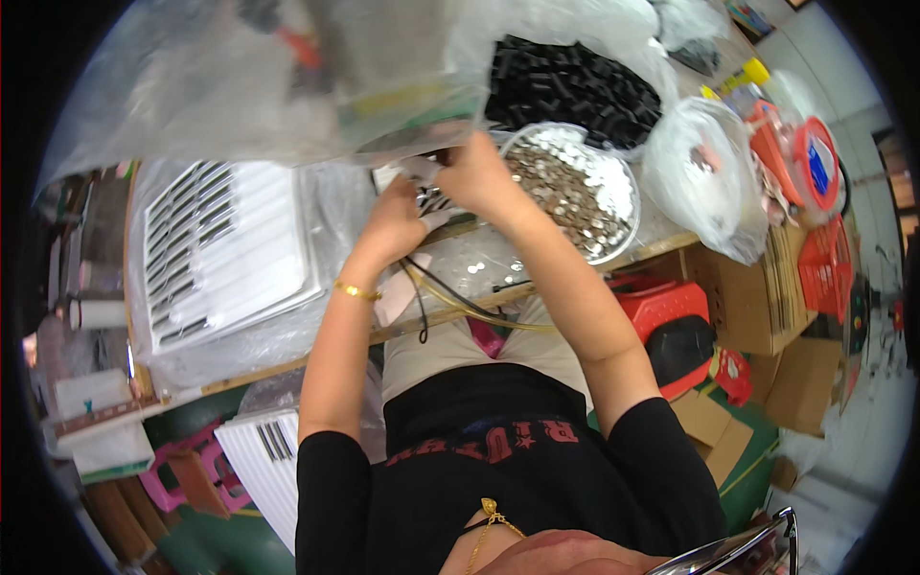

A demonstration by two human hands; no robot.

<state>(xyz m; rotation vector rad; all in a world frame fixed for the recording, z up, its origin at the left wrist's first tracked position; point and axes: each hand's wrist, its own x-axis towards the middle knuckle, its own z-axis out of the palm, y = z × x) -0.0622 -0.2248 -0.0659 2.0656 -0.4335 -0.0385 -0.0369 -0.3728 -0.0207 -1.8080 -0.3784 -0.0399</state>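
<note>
Both my hands work close together at the table, in front of a hanging sheet of clear plastic [402,67]. My left hand [391,222] is closed, its fingers bent toward a small black-and-white striped piece [431,198] between the hands. My right hand [475,180] is also closed, pinching beside that piece; its fingertips are partly hidden. What exactly each hand grips is too small to tell. Right of my right hand stands a round bowl [625,240] of small shiny metal pieces. Behind it, many short black pieces [575,91] lie on clear plastic.
On the left lies a stack of white sheets [259,254] with dark strips in rows. A cable [450,297] runs over the table's front edge. A tied plastic bag [704,177], an orange-red tub [810,163], a red stool [661,311] and cardboard boxes [747,297] are at right.
</note>
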